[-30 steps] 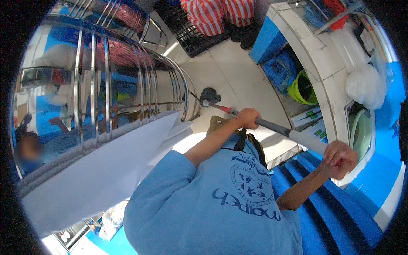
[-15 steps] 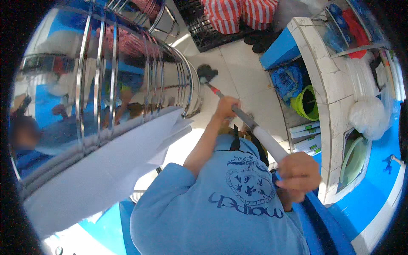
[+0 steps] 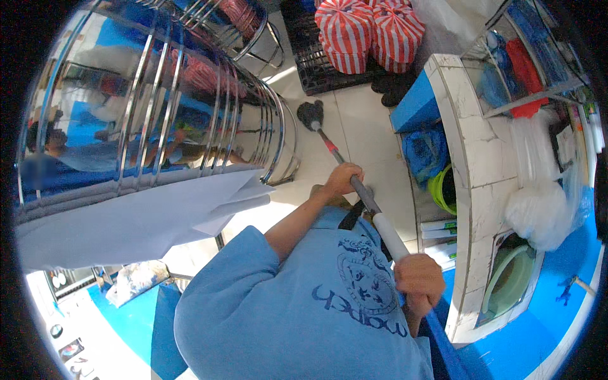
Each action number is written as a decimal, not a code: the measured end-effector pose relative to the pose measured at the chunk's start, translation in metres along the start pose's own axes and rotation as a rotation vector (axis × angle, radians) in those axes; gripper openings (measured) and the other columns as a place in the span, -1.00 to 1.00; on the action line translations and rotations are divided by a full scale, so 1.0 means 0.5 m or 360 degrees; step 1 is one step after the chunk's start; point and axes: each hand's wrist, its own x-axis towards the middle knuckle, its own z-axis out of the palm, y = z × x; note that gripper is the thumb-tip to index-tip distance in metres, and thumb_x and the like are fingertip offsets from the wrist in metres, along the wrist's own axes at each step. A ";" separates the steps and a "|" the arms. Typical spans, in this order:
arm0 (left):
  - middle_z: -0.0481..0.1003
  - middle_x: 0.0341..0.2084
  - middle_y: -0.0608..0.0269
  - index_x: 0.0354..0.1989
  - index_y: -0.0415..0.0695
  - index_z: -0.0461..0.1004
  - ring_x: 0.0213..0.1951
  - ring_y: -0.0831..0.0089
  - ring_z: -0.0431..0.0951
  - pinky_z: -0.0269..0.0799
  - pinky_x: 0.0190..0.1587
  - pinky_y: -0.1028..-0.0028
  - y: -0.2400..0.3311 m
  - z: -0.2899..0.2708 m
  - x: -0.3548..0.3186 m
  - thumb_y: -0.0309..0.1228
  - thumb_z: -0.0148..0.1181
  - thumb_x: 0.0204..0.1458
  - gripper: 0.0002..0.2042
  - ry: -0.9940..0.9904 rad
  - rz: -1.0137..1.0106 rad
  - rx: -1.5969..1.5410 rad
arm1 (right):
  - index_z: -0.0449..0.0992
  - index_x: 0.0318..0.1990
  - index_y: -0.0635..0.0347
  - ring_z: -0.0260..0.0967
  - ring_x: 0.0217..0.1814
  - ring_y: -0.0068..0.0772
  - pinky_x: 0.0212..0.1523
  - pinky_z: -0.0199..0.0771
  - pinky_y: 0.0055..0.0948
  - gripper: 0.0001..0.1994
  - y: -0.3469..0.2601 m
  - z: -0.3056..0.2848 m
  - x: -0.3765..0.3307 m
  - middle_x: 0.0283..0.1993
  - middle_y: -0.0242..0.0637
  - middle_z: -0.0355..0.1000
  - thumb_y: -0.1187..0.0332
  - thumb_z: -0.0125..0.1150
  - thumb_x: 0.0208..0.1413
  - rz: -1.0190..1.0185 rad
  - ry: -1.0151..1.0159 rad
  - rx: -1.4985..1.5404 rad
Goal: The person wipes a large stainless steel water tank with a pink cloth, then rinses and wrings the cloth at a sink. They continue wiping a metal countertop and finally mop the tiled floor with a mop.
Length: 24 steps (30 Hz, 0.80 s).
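Observation:
A long-handled mop (image 3: 391,235) slants across the view, its handle grey and white with a red band near the lower end. Its dark grey head (image 3: 310,115) rests on the tiled floor beside the shiny metal rack. My left hand (image 3: 345,178) is wrapped round the grey part of the handle, in front of my body. Farther up, my right hand (image 3: 421,278) grips the handle's white end close to my right side. Both sets of fingers are closed on the handle.
A chrome-barred rack (image 3: 152,107) stands at the left, with white sheets (image 3: 139,218) below. Red-striped bundles (image 3: 345,35) sit on a black crate (image 3: 310,69) at the far side. A tiled counter (image 3: 478,164) runs along the right, a green bucket (image 3: 440,190) under it.
The mop head shows slightly farther right and more fully in view. My right hand has moved left and lower in view. The view has shifted, revealing more of the striped bundles.

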 end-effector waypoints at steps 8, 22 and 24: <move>0.53 -0.43 0.24 -0.48 -0.02 0.42 -0.26 0.16 0.53 0.39 -0.23 0.21 -0.092 -0.002 0.047 -0.42 0.33 -0.14 -0.84 -0.0283 -0.0154 0.0405 | 0.54 -0.52 0.16 0.41 -0.52 -0.17 -0.44 0.40 -0.25 -0.79 0.053 -0.063 0.028 -0.56 -0.27 0.41 0.27 0.05 -0.26 0.0162 -0.0151 -0.0385; 0.17 0.24 -0.16 0.30 -0.16 0.09 0.27 -0.04 0.18 0.11 0.30 0.22 -0.420 -0.224 0.046 -0.46 0.21 -0.07 -0.31 0.0314 -0.1297 0.0738 | 0.45 -0.40 0.35 0.39 -0.40 0.05 -0.32 0.42 -0.19 -0.76 0.504 0.087 0.223 -0.43 -0.05 0.43 0.52 -0.02 -0.34 0.0084 -0.0586 -0.0224; 0.09 0.30 -0.15 0.34 -0.22 -0.01 0.33 -0.04 0.05 -0.01 0.35 0.24 -0.442 -0.242 0.069 -0.52 0.19 -0.06 -0.26 0.0621 -0.1034 0.0401 | 0.45 -0.41 0.35 0.41 -0.40 0.02 -0.33 0.43 -0.20 -0.78 0.554 0.085 0.274 -0.45 -0.04 0.42 0.54 -0.04 -0.31 0.0204 -0.0389 -0.0263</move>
